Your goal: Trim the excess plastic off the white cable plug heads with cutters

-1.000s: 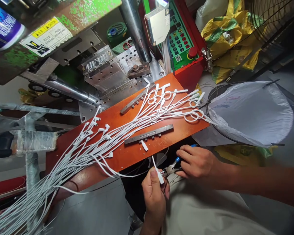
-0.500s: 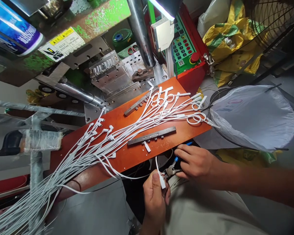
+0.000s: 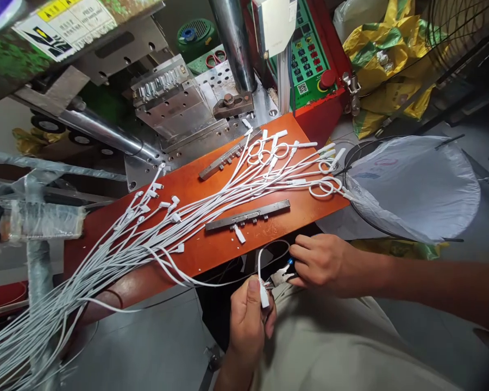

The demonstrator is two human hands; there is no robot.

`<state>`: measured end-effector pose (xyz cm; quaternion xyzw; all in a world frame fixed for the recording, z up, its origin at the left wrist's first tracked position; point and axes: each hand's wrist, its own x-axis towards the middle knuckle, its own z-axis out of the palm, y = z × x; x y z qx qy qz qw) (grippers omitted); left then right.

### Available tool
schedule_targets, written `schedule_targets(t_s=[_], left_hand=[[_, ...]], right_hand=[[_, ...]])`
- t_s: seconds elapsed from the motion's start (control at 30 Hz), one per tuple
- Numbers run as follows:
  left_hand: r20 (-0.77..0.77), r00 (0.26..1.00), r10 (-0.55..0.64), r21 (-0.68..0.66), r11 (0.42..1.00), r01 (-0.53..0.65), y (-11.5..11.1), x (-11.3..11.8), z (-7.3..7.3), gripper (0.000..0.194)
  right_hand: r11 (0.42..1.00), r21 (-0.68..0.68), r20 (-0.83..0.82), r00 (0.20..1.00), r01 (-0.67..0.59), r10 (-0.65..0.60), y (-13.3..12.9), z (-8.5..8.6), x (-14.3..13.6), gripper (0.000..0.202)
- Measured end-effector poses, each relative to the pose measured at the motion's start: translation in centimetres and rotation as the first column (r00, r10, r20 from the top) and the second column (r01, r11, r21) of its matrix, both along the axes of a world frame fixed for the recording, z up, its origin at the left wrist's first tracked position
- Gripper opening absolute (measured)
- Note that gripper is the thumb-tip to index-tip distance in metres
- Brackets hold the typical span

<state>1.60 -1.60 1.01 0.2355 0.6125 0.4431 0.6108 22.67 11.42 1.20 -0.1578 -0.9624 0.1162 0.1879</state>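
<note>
Between the thumb and fingers of my left hand (image 3: 250,317) is a white cable connector (image 3: 264,297), held below the board's front edge. My right hand (image 3: 320,262) is closed around blue-handled pliers (image 3: 280,276), whose jaws are at the connector's side, close to my left fingertips. What exactly the jaws touch is too small to tell. A bundle of white cables (image 3: 163,233) lies across the orange board (image 3: 212,252). Near the board's front edge is a metal bar (image 3: 248,215) with a small white piece (image 3: 239,233) beside it. A second metal bar (image 3: 224,160) lies farther back.
A press with a metal die (image 3: 171,108) stands behind the board. At the back right is a green control panel (image 3: 309,70) with a red button. A white-lined bin (image 3: 415,187) stands on the right, and a plastic-wrapped frame (image 3: 44,220) on the left.
The whole view has shifted, with the board and press now farther left and higher. Both my hands keep their grips, and the pliers' blue handle shows less.
</note>
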Motion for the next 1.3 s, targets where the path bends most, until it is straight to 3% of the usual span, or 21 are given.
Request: schedule_targets(t_s=[0.13,0.3,0.43,0.57,0.8,0.9,0.97,1.03,1.1,1.17,1.23,1.3], left_hand=[[0.068,0.998,-0.018,-0.056,0.998,0.022,0.2,-0.3,0.7,0.068],[0.172,0.985,-0.018,-0.062,0.998,0.029,1.2,0.0,1.7,0.064],[0.223,0.974,-0.041,-0.045,0.998,0.052,2.0,0.0,1.7,0.065],[0.175,0.985,-0.009,-0.016,1.000,0.012,2.5,-0.3,1.4,0.070],[0.283,0.959,-0.008,-0.164,0.985,0.057,3.4,0.3,2.1,0.066],[0.324,0.946,-0.033,-0.215,0.971,0.108,3.2,0.1,1.6,0.067],[0.242,0.967,-0.081,-0.146,0.982,0.119,2.8,-0.3,1.0,0.071],[-0.034,0.991,-0.128,0.056,0.990,0.130,2.5,-0.8,0.4,0.074],[-0.359,0.926,-0.119,0.226,0.951,0.210,2.4,-1.5,0.0,0.068],[-0.520,0.848,-0.105,0.282,0.916,0.286,2.3,-2.1,-0.1,0.060],[-0.522,0.840,-0.150,0.298,0.890,0.344,2.4,-2.8,0.1,0.054],[-0.453,0.864,-0.221,0.308,0.871,0.384,2.4,-3.5,0.5,0.051]], right_hand=[[0.999,-0.025,0.001,0.999,-0.036,0.036,0.2,-0.1,0.2,0.050],[0.999,0.010,-0.081,0.996,0.032,-0.031,0.1,0.0,0.6,0.052],[0.998,-0.013,-0.105,0.992,0.069,-0.070,-0.1,-0.2,1.0,0.050],[0.993,-0.030,-0.145,0.983,0.113,-0.117,-0.4,-0.3,0.9,0.046],[0.996,-0.085,-0.178,0.983,0.037,-0.052,-0.3,0.3,-0.5,0.043],[0.992,-0.118,-0.156,0.985,0.050,-0.068,-0.5,0.0,-0.8,0.050],[0.979,-0.187,-0.134,0.985,0.079,-0.105,-0.8,-0.3,-0.8,0.054],[0.943,-0.313,-0.080,0.986,0.114,-0.146,-1.2,-0.4,-0.8,0.055],[0.854,-0.501,-0.009,0.986,0.140,-0.166,-1.6,-0.3,-0.8,0.055],[0.666,-0.731,0.052,0.984,0.153,-0.169,-1.8,0.1,-1.0,0.056],[0.369,-0.917,0.087,0.980,0.150,-0.180,-1.8,0.6,-1.1,0.060],[0.066,-0.991,0.102,0.977,0.116,-0.190,-1.9,1.0,-1.2,0.066]])
